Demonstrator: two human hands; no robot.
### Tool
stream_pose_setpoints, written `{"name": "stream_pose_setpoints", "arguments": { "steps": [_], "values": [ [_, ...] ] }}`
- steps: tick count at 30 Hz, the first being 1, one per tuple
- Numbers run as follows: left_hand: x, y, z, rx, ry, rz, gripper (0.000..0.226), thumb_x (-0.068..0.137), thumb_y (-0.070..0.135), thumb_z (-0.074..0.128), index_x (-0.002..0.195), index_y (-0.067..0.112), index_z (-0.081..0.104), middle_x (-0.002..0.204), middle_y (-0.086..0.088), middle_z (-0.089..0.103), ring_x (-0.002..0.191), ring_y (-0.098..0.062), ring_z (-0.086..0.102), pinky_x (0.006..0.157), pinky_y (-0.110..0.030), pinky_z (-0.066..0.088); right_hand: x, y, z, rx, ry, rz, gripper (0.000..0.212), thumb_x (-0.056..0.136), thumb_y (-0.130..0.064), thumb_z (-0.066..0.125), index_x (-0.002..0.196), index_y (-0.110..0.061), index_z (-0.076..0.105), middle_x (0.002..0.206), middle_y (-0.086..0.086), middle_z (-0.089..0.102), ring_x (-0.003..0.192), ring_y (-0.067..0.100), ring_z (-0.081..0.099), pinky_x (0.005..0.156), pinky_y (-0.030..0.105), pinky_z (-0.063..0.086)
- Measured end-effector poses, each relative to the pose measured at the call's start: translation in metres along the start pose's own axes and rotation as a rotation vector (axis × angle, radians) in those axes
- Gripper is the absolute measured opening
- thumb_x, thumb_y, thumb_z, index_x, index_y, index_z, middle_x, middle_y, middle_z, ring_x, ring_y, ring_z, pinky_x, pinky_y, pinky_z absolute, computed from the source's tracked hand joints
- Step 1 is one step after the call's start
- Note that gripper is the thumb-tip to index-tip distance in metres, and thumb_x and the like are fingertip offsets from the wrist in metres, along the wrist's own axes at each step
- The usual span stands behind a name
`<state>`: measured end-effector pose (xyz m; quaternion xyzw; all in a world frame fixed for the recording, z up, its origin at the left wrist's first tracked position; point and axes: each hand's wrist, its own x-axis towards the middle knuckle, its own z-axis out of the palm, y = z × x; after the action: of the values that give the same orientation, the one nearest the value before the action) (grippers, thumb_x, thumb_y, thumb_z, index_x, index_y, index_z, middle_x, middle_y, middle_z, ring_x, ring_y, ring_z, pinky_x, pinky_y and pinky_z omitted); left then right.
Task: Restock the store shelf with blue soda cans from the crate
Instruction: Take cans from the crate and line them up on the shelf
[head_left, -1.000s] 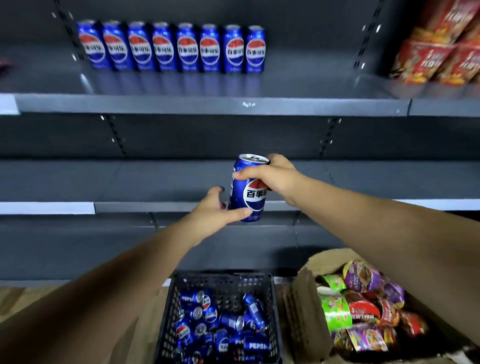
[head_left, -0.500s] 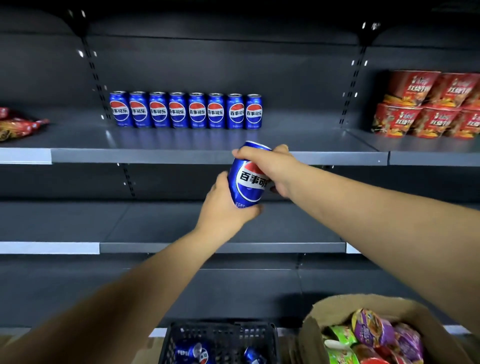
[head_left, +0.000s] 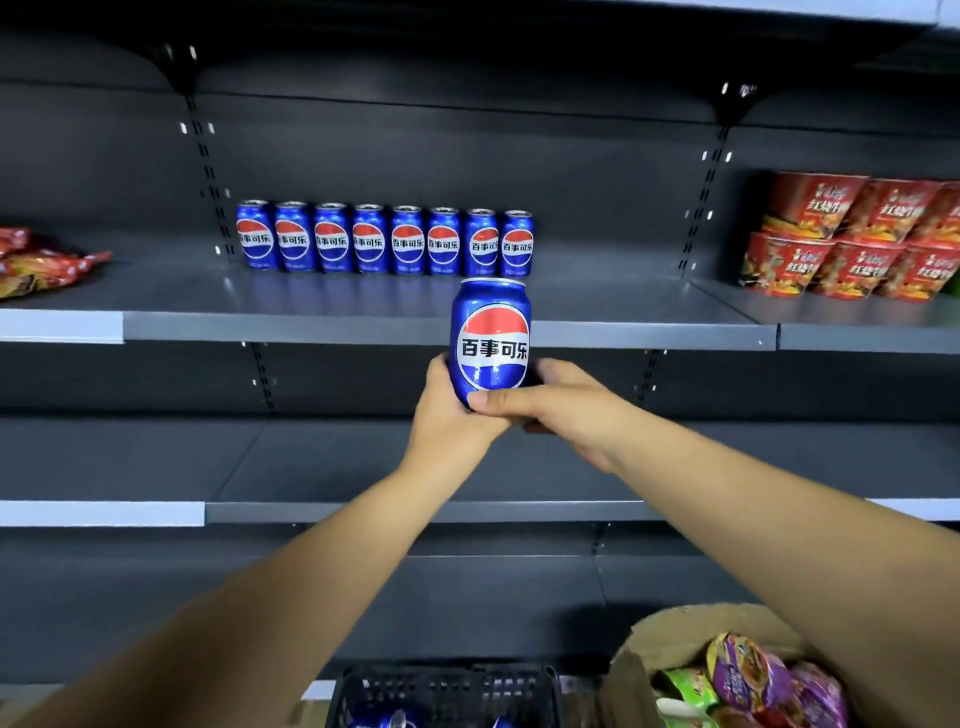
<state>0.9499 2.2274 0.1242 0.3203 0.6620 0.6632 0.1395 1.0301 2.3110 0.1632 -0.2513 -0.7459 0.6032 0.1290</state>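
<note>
I hold one blue soda can (head_left: 491, 338) upright in front of the upper shelf's front edge (head_left: 363, 330). My left hand (head_left: 449, 415) cups its lower left side and base. My right hand (head_left: 561, 410) grips its bottom from the right, thumb across the front. Several matching blue cans (head_left: 384, 240) stand in a row at the back of that shelf, the last one just above the held can. The black crate (head_left: 447, 693) with more cans sits at the bottom edge of the view.
Red noodle cups (head_left: 852, 239) are stacked on the upper shelf at right. Red snack bags (head_left: 41, 265) lie at its left. A brown open box (head_left: 727, 670) of colourful packets stands right of the crate. Two lower grey shelves (head_left: 363, 512) run below.
Both hands have raised the can to the upper shelf's edge and turned it upright. My right hand shifted from its top to its bottom. The view tilted up.
</note>
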Motion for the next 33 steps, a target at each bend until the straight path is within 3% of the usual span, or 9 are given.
{"name": "stream_pose_setpoints", "arguments": {
  "steps": [6,10,13,16,19,21,24,29,33],
  "values": [
    [0.022,0.002,-0.014,-0.002,-0.023,0.060,0.069,0.061,0.015,0.081,0.120,0.022,0.046,0.098,0.016,0.063,0.091,-0.001,0.062,0.074,-0.019,0.050,0.019,-0.017,0.004,0.038,0.028,-0.074,0.046,0.070,-0.005,0.079,0.114,-0.008,0.063,0.103,0.007,0.072,0.092,0.017,0.069,0.075,0.021,0.055],
    [0.031,-0.008,-0.017,-0.018,-0.060,0.091,0.081,0.045,0.030,0.076,0.120,0.023,0.046,0.100,0.014,0.065,0.092,-0.003,0.063,0.076,-0.024,0.054,0.029,-0.015,0.011,0.010,0.034,-0.100,0.037,0.069,-0.005,0.080,0.101,-0.016,0.066,0.098,0.003,0.072,0.087,0.011,0.067,0.072,0.017,0.055],
    [0.040,-0.012,-0.018,0.022,-0.088,0.120,0.077,0.047,0.028,0.076,0.117,0.025,0.045,0.099,0.016,0.063,0.089,0.004,0.061,0.068,-0.014,0.049,0.038,-0.012,0.017,0.010,0.079,-0.113,0.038,0.067,-0.002,0.081,0.099,-0.017,0.065,0.097,0.001,0.071,0.083,0.007,0.066,0.066,0.013,0.053],
    [0.055,-0.014,-0.021,0.053,-0.181,0.136,0.075,0.054,0.016,0.086,0.113,0.030,0.042,0.103,0.015,0.061,0.093,0.001,0.061,0.071,-0.016,0.051,0.048,-0.014,0.012,0.002,0.135,-0.117,0.035,0.066,-0.003,0.082,0.093,-0.018,0.066,0.091,0.000,0.072,0.078,0.009,0.067,0.059,0.017,0.053],
    [0.076,-0.013,-0.027,0.157,-0.330,0.152,0.076,0.059,0.014,0.088,0.109,0.043,0.037,0.110,0.022,0.057,0.102,0.005,0.056,0.081,-0.011,0.047,0.063,-0.017,0.001,-0.061,0.199,-0.123,0.039,0.063,-0.009,0.086,0.096,-0.016,0.066,0.094,0.002,0.073,0.087,0.015,0.069,0.075,0.029,0.057],
    [0.095,-0.013,-0.029,0.266,-0.386,0.153,0.087,0.061,0.021,0.087,0.127,0.042,0.034,0.126,0.021,0.050,0.118,0.003,0.048,0.098,-0.016,0.041,0.077,-0.020,-0.010,-0.145,0.274,-0.126,0.050,0.058,-0.016,0.089,0.100,-0.015,0.062,0.096,-0.001,0.071,0.092,0.015,0.067,0.084,0.031,0.054],
    [0.125,-0.017,-0.028,0.455,-0.325,0.087,0.105,0.065,0.030,0.085,0.148,0.021,0.022,0.139,0.011,0.035,0.134,-0.008,0.032,0.110,-0.027,0.028,0.098,-0.024,-0.033,-0.196,0.343,-0.137,0.051,0.058,-0.021,0.089,0.096,-0.019,0.055,0.089,-0.010,0.065,0.088,0.010,0.062,0.077,0.023,0.049],
    [0.180,-0.021,0.001,0.455,-0.111,0.180,0.034,0.081,0.010,0.070,0.114,0.012,0.063,0.109,0.002,0.061,0.106,-0.014,0.058,0.095,-0.025,0.043,0.145,-0.026,-0.080,-0.225,0.433,-0.138,0.060,0.057,-0.023,0.090,0.106,-0.014,0.056,0.098,-0.006,0.065,0.092,0.012,0.061,0.077,0.023,0.047],
    [0.215,-0.018,0.037,0.466,-0.115,0.204,0.015,0.086,0.008,0.063,0.100,0.011,0.068,0.094,0.003,0.063,0.090,-0.012,0.059,0.086,-0.023,0.045,0.187,-0.024,-0.118,-0.283,0.442,-0.129,0.064,0.056,-0.022,0.090,0.110,-0.012,0.059,0.105,-0.001,0.068,0.097,0.015,0.063,0.083,0.026,0.050]
  ]
}}
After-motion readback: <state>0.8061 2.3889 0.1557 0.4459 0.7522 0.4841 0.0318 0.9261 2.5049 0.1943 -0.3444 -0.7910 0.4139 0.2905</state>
